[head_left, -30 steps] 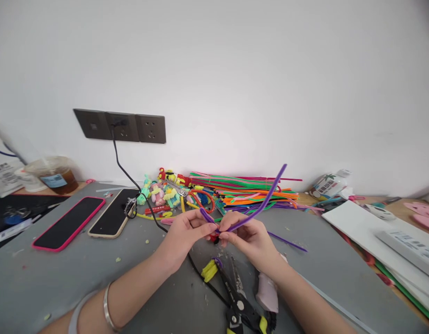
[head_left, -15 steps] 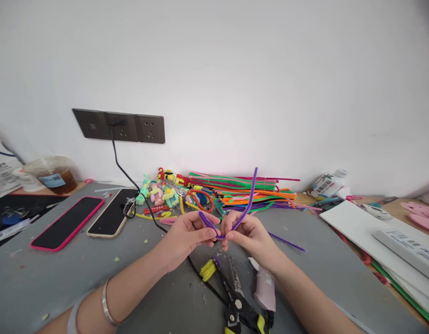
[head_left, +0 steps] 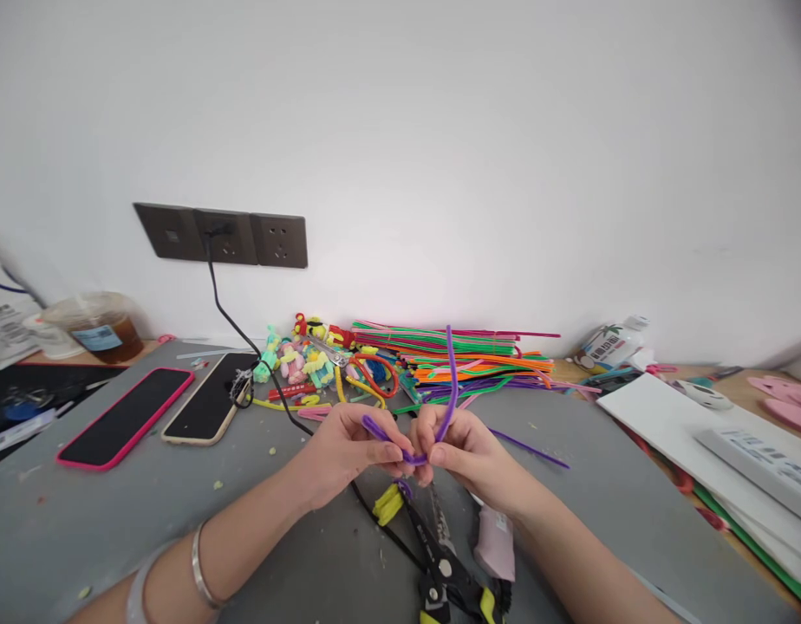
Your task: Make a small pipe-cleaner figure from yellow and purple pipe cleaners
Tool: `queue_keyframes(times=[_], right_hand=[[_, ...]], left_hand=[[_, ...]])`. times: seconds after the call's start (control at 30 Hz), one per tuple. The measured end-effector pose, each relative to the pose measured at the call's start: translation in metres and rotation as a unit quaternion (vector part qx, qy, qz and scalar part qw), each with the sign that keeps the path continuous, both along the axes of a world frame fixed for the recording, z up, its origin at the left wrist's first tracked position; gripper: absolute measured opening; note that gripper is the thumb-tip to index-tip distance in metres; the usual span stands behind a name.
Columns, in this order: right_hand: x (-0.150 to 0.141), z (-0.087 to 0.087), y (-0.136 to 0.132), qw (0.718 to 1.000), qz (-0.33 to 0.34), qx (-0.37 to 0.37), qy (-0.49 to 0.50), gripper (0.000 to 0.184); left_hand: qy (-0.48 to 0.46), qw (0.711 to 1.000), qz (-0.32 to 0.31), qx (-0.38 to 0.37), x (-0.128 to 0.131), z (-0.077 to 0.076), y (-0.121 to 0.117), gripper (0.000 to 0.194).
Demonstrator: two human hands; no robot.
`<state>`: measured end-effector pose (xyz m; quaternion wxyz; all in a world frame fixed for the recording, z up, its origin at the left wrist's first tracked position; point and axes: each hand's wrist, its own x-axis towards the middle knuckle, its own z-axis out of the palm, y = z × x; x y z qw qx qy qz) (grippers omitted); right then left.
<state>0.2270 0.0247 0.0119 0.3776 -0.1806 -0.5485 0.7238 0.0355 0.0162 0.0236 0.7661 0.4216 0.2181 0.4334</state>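
A purple pipe cleaner (head_left: 452, 381) is bent between my two hands above the grey table mat. My left hand (head_left: 358, 446) pinches it near its shorter end, which sticks up to the left. With thumb and fingers, my right hand (head_left: 462, 451) grips it a little farther along, and the long end rises upward from there. Below the hands lie black scissors with yellow grips (head_left: 446, 568), a small yellow folded piece with a purple loop (head_left: 388, 504) and a pale pink device (head_left: 495, 544).
Behind the hands lie bundles of coloured pipe cleaners (head_left: 478, 368) and small fuzzy figures (head_left: 296, 360). Two phones (head_left: 127, 418) and a drink cup (head_left: 105, 329) are at left. A black cord (head_left: 224, 308) runs from the socket. White boards (head_left: 667, 433) lie at right.
The hands have moved slightly lower and the right hand a little outward. The pipe cleaner's long end has swung left and stands more upright.
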Motion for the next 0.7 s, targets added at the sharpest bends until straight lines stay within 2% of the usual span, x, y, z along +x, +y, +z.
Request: queue_keyframes(times=[0.13,0.33,0.47,0.57,0.7], right_hand=[[0.0,-0.001,0.002,0.999,-0.037,0.031,-0.015,0.026],[-0.004,0.004,0.0,0.992,-0.108,0.065,0.023,0.019],[-0.007,0.004,-0.003,0.987,-0.126,0.101,0.019,0.011],[-0.007,0.004,-0.004,0.979,-0.148,0.142,-0.005,0.01],[-0.006,0.003,-0.004,0.969,-0.162,0.183,-0.034,0.009]], left_hand=[[0.003,0.999,0.032,0.001,0.002,0.0,0.0,0.019],[-0.013,0.996,0.059,-0.061,0.008,-0.003,-0.006,0.02],[-0.001,0.994,0.067,-0.088,0.01,-0.005,-0.007,0.025],[0.02,0.992,0.079,-0.098,0.011,-0.004,-0.007,0.03],[0.093,0.986,0.108,-0.092,0.009,0.001,-0.006,0.038]])
